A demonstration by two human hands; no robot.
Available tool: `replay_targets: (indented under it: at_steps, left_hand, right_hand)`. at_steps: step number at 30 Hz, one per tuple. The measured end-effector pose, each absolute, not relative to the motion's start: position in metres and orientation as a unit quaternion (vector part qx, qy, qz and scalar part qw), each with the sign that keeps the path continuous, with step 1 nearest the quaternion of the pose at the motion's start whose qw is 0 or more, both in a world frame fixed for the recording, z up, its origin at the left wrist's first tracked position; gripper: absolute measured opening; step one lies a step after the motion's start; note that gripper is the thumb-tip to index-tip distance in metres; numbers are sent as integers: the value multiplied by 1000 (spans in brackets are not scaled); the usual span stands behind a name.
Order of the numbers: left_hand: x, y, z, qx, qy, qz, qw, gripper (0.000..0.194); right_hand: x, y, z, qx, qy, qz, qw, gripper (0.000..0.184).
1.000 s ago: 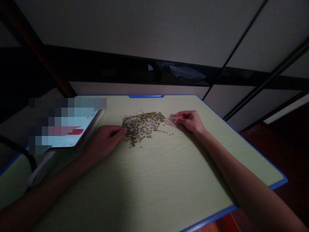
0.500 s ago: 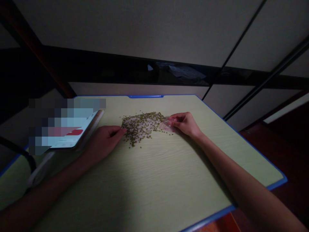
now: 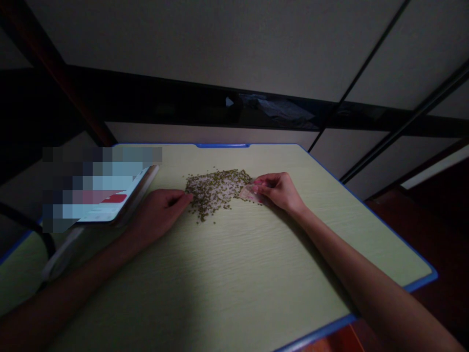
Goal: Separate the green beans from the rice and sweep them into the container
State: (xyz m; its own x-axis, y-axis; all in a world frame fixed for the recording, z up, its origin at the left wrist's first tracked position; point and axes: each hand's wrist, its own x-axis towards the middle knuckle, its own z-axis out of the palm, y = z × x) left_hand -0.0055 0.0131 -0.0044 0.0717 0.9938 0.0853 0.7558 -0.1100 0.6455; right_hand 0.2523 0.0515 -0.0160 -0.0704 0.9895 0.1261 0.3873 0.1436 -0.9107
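A flat pile of small green beans mixed with pale grains (image 3: 214, 188) lies spread on the pale wood-grain table (image 3: 249, 274). At its left edge rests my left hand (image 3: 163, 210), thumb and fingers pinched together; whatever may be between the fingertips is too small to see. On the opposite side, my right hand (image 3: 280, 190) pinches a small clear plastic bag (image 3: 251, 194) with reddish print. The bag's lower part touches the pile's right edge, and a few loose beans lie beside it.
To the left, a tablet with a lit screen (image 3: 115, 203), partly pixelated, leans near my left forearm, with a dark cable (image 3: 36, 227) by it. The table has a blue rim (image 3: 223, 145). Behind it stand cabinet panels (image 3: 205, 49) with a dark open slot.
Hardly anything differs. My right hand and the plastic bag have shifted very slightly left, while my left hand stays at the pile's edge.
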Motion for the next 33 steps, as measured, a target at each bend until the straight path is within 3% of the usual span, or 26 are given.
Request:
replay_targets:
  at_steps: [33]
  left_hand:
    - [-6,12,-4,705,621,266,216,38]
  right_hand:
    - [239,51,-12,-533,-633,377,416,37]
